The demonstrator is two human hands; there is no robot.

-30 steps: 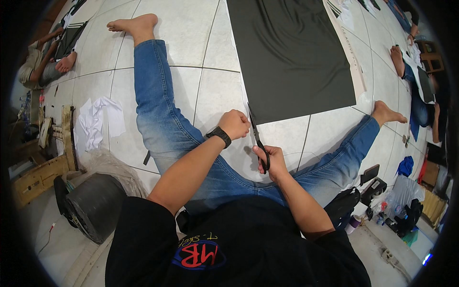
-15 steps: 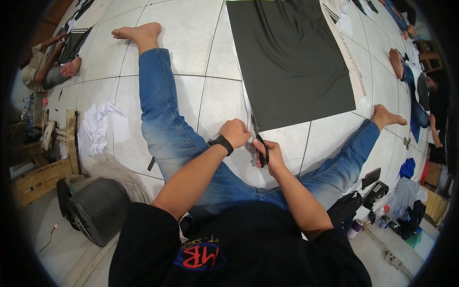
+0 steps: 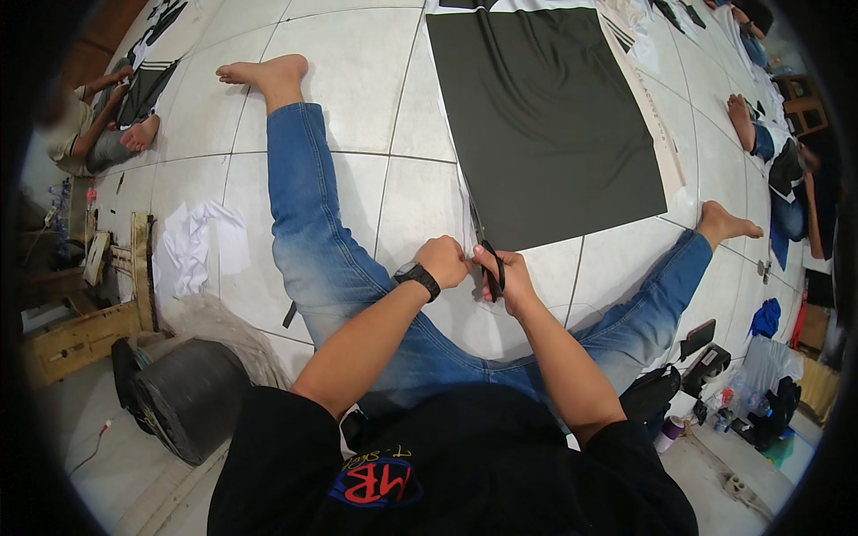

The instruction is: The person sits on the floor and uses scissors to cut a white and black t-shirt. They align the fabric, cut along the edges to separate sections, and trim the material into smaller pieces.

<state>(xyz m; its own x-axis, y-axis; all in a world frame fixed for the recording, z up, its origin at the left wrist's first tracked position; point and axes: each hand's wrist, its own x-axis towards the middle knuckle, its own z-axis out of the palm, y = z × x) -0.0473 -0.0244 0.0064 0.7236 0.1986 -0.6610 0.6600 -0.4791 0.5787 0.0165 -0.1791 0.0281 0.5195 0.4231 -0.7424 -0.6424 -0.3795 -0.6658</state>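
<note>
The dark fabric point(image 3: 559, 134) lies on the tiled floor point(image 3: 349, 62), just past 12 o'clock from you. Your right hand point(image 3: 511, 281) grips the scissors point(image 3: 498, 261), blades at the fabric's 7 o'clock corner. Your left hand point(image 3: 444, 262) curls just beside; whether it pinches anything, I cannot tell. White cloth point(image 3: 186, 255) lies at 10 o'clock.

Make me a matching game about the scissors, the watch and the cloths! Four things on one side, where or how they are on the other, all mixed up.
Things
1. Scissors
2. Watch
3. Big cloth
4. White cloth

Where or how
A. Dark grey and spread out
B. Gripped by the right hand
C. Crumpled on the floor, at the picture's left
D. Strapped on just behind the left hand

Pairs: 1-B; 2-D; 3-A; 4-C
</note>
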